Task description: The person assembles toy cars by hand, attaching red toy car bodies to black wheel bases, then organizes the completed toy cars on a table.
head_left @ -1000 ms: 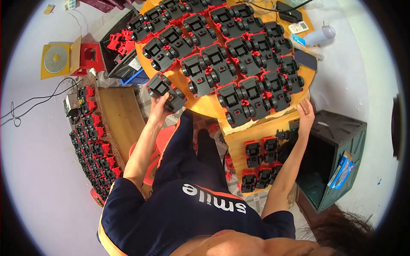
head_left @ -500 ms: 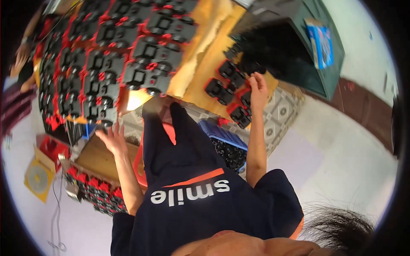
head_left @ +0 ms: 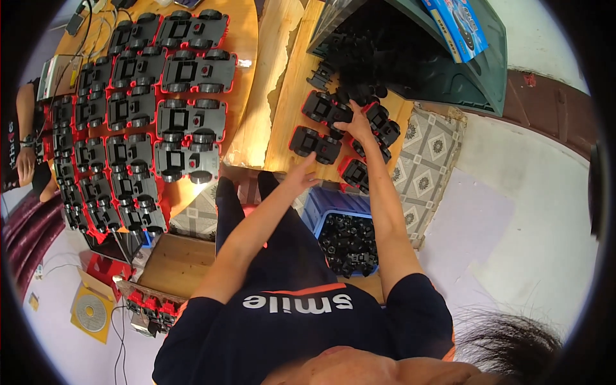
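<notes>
My right hand (head_left: pixel 357 126) has its fingers apart at the right end of a black and red toy car chassis (head_left: pixel 324 108), touching it or just over it. Fingertips of my left hand (head_left: pixel 300 176) reach the near side of another toy car chassis (head_left: pixel 312 145), with the thumb apart from the fingers. Both chassis lie wheels up on the wooden table (head_left: pixel 290 96). Two more chassis, one farther right (head_left: pixel 385 126) and one by the near edge (head_left: pixel 355 173), lie to the right of my hands.
Rows of similar chassis (head_left: pixel 194 72) cover the left table. Black parts (head_left: pixel 350 58) spill from a green bin (head_left: pixel 493 83) with a blue box (head_left: pixel 457 25) on it. A blue basket (head_left: pixel 314 206) holds black parts below. Another person's hand (head_left: pixel 25 165) is far left.
My left hand has moved from the left table's near edge across to the right table's chassis. My right hand has shifted left onto the chassis group. The view has turned somewhat.
</notes>
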